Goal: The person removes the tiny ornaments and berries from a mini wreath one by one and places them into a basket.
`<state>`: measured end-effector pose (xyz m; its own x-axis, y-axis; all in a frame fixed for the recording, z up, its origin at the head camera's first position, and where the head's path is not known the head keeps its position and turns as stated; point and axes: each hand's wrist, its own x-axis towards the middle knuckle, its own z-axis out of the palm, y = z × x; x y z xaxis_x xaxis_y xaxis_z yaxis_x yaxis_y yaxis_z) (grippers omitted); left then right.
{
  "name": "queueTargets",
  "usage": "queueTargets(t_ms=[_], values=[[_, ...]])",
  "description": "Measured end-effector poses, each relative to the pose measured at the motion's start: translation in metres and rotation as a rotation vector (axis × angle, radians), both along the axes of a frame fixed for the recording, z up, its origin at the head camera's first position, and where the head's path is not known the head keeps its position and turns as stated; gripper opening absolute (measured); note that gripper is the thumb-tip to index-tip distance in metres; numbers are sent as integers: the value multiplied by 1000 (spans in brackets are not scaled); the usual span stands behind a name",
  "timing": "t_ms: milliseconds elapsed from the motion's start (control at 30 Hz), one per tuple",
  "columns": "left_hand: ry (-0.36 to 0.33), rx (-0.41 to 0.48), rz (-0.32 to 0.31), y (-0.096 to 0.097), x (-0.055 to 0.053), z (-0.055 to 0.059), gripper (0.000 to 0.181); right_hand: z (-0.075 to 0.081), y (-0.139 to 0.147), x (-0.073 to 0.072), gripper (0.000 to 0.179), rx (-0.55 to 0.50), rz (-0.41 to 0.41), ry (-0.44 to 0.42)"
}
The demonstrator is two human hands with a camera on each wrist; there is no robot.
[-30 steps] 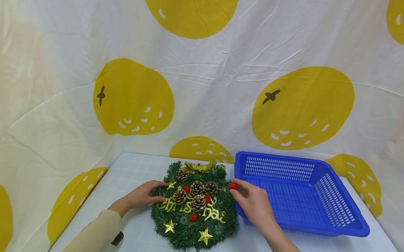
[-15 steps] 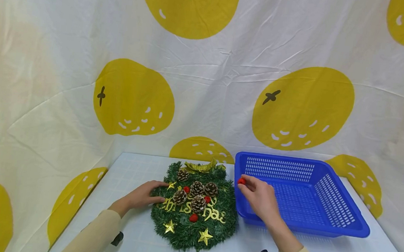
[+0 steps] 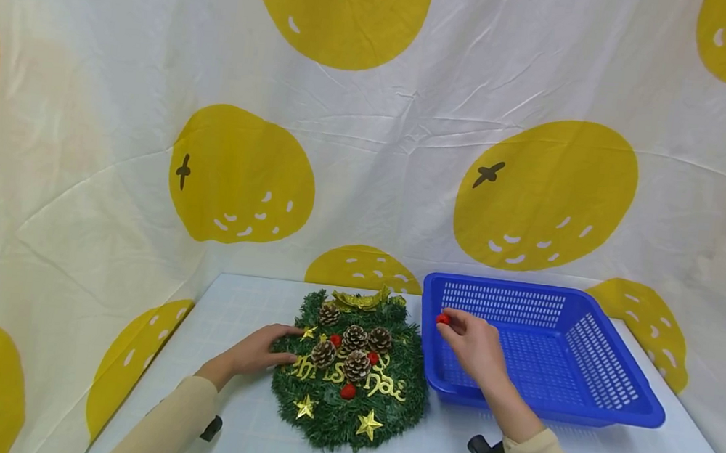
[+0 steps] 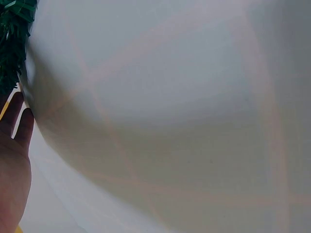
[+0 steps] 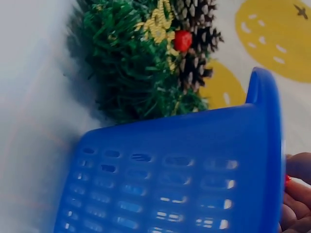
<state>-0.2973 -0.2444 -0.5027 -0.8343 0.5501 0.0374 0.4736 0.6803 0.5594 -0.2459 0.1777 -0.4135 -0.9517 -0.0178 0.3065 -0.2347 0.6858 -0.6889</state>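
Observation:
A green Christmas wreath (image 3: pixel 318 423) lies on the table, bearing pine cones (image 3: pixel 356 366), gold stars (image 3: pixel 369 425), gold lettering (image 3: pixel 387 386) and several red berries (image 3: pixel 348 391). My left hand (image 3: pixel 252 351) rests at its left edge, fingers straight and spread, the tips on the greenery. In the left wrist view that hand (image 4: pixel 14 160) shows beside the wreath's fringe (image 4: pixel 12 43). Over the left side of the blue basket (image 3: pixel 607 414), my right hand (image 3: pixel 476 345) pinches a small red berry (image 3: pixel 442 319) between thumb and fingertips. The right wrist view shows the berry (image 5: pixel 287 179) mostly hidden by fingers.
The blue plastic basket, with slotted walls, stands right of the wreath, its left rim close to the greenery. A gold bow (image 3: pixel 359 300) tops the wreath. Behind the pale table (image 3: pixel 239 426) hangs a white curtain (image 3: pixel 374 184) printed with yellow fruit.
My right hand has carried the red berry from the wreath's right edge, rightward and back, to over the basket's left side. The left hand has stayed in place.

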Motion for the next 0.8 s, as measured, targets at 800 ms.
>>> queueTargets(t_ms=[800], values=[[3, 5, -8, 0, 0, 2, 60, -16, 13, -12, 39, 50, -27, -25]])
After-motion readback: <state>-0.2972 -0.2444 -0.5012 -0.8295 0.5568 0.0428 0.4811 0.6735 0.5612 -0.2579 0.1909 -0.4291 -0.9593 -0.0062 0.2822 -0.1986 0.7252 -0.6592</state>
